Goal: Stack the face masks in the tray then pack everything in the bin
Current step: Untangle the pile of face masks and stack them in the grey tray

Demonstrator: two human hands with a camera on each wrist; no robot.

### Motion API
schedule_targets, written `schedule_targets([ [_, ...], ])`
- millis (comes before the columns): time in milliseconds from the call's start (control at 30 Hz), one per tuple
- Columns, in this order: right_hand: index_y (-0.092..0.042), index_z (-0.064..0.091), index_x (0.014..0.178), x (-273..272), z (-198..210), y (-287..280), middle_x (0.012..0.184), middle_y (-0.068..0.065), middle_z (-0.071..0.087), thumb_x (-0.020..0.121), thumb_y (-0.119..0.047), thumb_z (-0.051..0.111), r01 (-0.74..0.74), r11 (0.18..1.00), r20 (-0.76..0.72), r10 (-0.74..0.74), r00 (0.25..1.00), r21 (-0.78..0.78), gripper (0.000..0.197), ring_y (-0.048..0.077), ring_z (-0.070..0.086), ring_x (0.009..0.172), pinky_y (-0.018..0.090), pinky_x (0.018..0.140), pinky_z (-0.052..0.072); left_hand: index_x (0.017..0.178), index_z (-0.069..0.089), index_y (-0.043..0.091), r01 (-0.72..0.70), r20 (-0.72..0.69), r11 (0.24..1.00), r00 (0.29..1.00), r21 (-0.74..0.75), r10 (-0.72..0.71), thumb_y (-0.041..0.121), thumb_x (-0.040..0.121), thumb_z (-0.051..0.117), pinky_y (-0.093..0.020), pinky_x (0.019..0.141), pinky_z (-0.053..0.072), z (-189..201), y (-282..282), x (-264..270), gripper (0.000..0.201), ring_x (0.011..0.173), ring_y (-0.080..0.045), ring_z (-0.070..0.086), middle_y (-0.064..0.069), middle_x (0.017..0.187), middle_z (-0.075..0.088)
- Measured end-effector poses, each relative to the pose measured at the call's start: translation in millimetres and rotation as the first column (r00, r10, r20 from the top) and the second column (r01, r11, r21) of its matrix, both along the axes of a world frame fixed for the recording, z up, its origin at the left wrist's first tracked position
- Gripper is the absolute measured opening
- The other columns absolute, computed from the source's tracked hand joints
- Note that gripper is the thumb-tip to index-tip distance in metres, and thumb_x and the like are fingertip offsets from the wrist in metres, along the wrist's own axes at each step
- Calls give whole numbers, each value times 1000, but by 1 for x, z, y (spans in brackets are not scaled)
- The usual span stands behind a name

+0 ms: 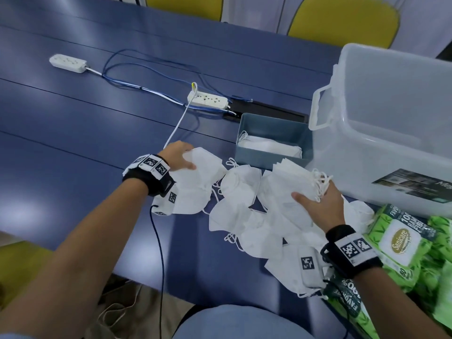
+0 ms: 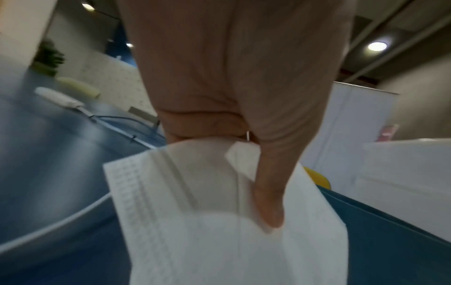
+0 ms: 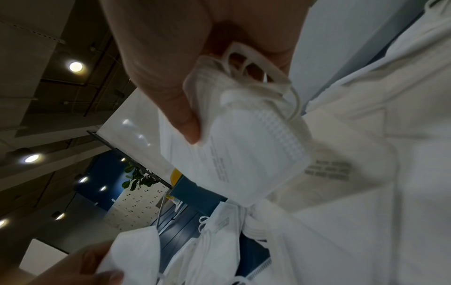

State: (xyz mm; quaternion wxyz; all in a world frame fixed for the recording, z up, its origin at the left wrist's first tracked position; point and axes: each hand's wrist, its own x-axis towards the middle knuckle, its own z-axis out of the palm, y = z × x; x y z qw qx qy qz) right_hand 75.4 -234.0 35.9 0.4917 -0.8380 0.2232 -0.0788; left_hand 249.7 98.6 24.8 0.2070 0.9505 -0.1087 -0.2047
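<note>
Several white folded face masks (image 1: 241,216) lie scattered on the blue table (image 1: 85,123) in front of me. My left hand (image 1: 179,155) pinches one mask (image 1: 200,177) at its far edge, thumb on top; the left wrist view shows that mask (image 2: 219,221) held between thumb and fingers. My right hand (image 1: 318,201) grips a small stack of masks (image 1: 288,187) just left of the bin; the right wrist view shows the stack (image 3: 244,154) under the thumb. A grey-blue tray (image 1: 274,126) behind the pile holds several masks. The clear plastic bin (image 1: 391,123) stands at the right.
Green wet-wipe packs (image 1: 403,243) lie at the right front, below the bin. Two white power strips (image 1: 208,100) (image 1: 68,62) with blue and white cables lie farther back. Yellow chairs (image 1: 342,18) stand beyond the table. A black cable hangs from my left wrist.
</note>
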Motion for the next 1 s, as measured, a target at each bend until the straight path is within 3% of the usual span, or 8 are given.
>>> schedule_targets([
  [167,-16,55,106,2,-2,4,101,-1,61,71,-13,83,16,1000,3,-16,1000,23,45,18,57,97,26,85,40,130,51,3,179,5,971,983,159,-182,22,84,70,-33,98,35,7,-31,22,53,124,-30,46,-14,135,51],
  [333,-14,56,111,1,-5,3,106,0,62,70,-15,83,38,999,-11,-38,999,16,49,18,57,102,30,92,42,133,47,8,298,-81,896,954,330,-288,27,79,75,-39,105,34,-13,-50,27,65,129,-31,38,-13,137,47],
  [433,-9,57,116,-2,-7,-1,108,0,62,71,-17,83,45,999,-34,-46,998,-8,53,18,57,103,29,92,42,135,44,11,292,-107,875,956,385,-272,29,75,78,-49,103,38,-29,-52,23,71,128,-33,35,-13,137,37],
  [633,-5,58,112,-4,-10,0,102,2,62,71,-18,84,58,998,-91,-60,994,-24,50,18,57,96,25,84,39,133,46,19,235,-29,861,968,452,-249,36,75,76,-45,103,33,-43,-46,24,68,127,-32,37,-11,136,39],
  [733,-6,57,116,-3,-10,5,105,0,61,70,-17,84,41,999,-86,-41,995,-7,54,17,56,100,26,88,40,129,50,17,225,4,906,970,359,-242,29,77,76,-40,100,35,-34,-41,25,59,122,-31,46,-9,131,52],
  [867,-8,55,118,-4,-8,8,106,-2,58,71,-15,83,30,1000,-75,-30,997,5,55,14,53,100,24,87,37,120,55,9,65,110,997,991,52,-71,25,77,77,-36,93,38,-4,-23,26,50,113,-33,53,-13,122,60],
  [933,-9,55,119,-5,-8,7,107,-3,58,71,-16,83,25,999,-67,-24,997,22,56,14,53,101,24,88,37,104,56,8,-32,154,992,987,-120,51,22,77,77,-30,76,37,15,-8,22,36,99,-31,56,-14,103,61],
  [1000,-9,56,119,-7,-9,7,108,-1,60,71,-16,83,24,999,-61,-22,998,43,56,14,55,102,25,88,39,93,52,10,-130,163,956,971,-264,177,18,78,76,-27,69,33,28,7,16,30,86,-26,53,-9,91,56],
])
